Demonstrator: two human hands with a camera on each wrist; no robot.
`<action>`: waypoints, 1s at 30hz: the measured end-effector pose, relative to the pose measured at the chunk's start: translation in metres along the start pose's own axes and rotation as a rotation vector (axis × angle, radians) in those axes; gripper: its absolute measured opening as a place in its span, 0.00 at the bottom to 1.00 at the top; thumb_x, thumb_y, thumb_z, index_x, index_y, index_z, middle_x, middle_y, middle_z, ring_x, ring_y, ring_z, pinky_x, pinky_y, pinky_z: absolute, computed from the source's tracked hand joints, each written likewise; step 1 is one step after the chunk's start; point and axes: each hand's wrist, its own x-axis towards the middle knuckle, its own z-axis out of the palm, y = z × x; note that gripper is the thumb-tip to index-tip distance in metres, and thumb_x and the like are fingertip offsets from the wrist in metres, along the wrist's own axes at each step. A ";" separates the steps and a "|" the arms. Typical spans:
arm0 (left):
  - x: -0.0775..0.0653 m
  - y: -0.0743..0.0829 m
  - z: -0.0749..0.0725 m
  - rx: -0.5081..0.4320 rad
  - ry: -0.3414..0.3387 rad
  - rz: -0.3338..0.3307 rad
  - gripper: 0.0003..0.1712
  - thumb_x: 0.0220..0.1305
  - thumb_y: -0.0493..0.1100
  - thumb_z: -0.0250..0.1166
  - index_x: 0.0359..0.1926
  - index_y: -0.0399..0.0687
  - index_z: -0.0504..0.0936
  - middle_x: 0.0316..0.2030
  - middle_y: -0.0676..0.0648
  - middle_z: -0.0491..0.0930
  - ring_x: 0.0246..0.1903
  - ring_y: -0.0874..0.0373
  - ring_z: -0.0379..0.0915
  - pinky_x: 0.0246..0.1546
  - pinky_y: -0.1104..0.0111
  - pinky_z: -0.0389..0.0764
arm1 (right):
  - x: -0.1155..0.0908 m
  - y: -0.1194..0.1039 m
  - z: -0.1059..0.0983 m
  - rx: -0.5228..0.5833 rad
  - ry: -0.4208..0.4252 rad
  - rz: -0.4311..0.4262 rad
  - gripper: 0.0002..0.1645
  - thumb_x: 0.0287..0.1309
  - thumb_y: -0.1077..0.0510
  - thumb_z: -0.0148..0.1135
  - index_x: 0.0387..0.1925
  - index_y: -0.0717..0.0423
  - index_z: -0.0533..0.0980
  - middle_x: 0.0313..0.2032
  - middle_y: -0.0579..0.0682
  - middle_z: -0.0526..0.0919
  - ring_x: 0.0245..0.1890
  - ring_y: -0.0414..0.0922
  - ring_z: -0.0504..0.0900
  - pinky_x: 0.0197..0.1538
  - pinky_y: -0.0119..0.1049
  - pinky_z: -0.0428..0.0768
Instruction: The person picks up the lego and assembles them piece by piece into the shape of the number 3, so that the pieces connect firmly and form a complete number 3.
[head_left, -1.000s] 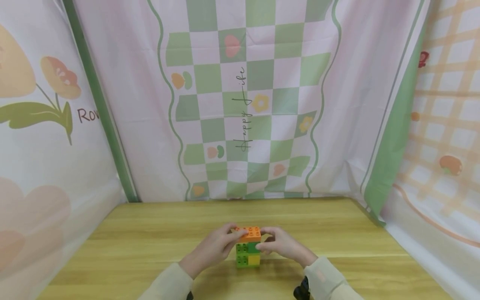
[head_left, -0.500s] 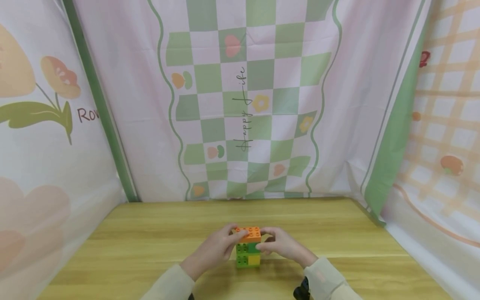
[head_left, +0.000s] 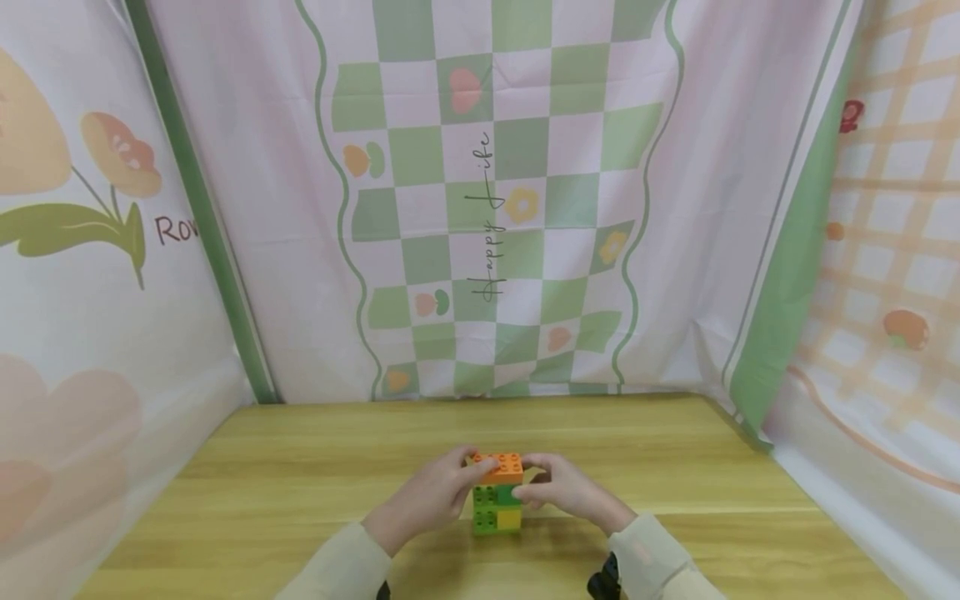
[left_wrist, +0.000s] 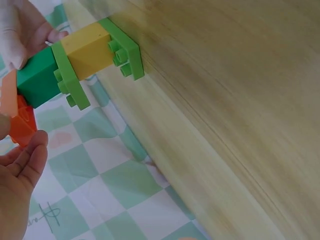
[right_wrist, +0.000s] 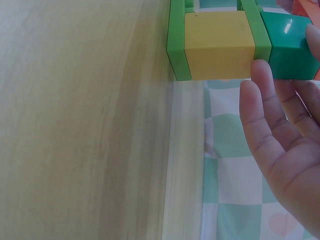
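An upright stack of toy building bricks stands on the table. On top lies an orange brick (head_left: 510,468), overhanging on the left. Below it are a dark green brick (right_wrist: 287,45), a light green plate (left_wrist: 70,75), a yellow brick (right_wrist: 220,45) and another light green plate (left_wrist: 127,47) at the bottom. My left hand (head_left: 429,498) pinches the orange brick's overhanging end, thumb on top and fingers by its underside. From the right, my right hand (head_left: 566,487) holds the dark green brick between thumb and fingers; some of those fingers are hidden behind the stack.
The wooden table (head_left: 300,450) reaches back to a green-and-white checked curtain (head_left: 517,200). Printed cloths hang on the left (head_left: 82,292) and right (head_left: 885,275). A black device (head_left: 603,579) is at the right wrist.
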 end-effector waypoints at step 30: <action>-0.001 0.003 -0.005 -0.024 -0.038 -0.043 0.22 0.64 0.34 0.56 0.59 0.49 0.73 0.47 0.43 0.73 0.36 0.60 0.73 0.35 0.76 0.75 | 0.000 -0.001 0.001 0.007 -0.014 -0.005 0.32 0.61 0.57 0.58 0.61 0.70 0.62 0.56 0.64 0.68 0.39 0.53 0.79 0.39 0.52 0.78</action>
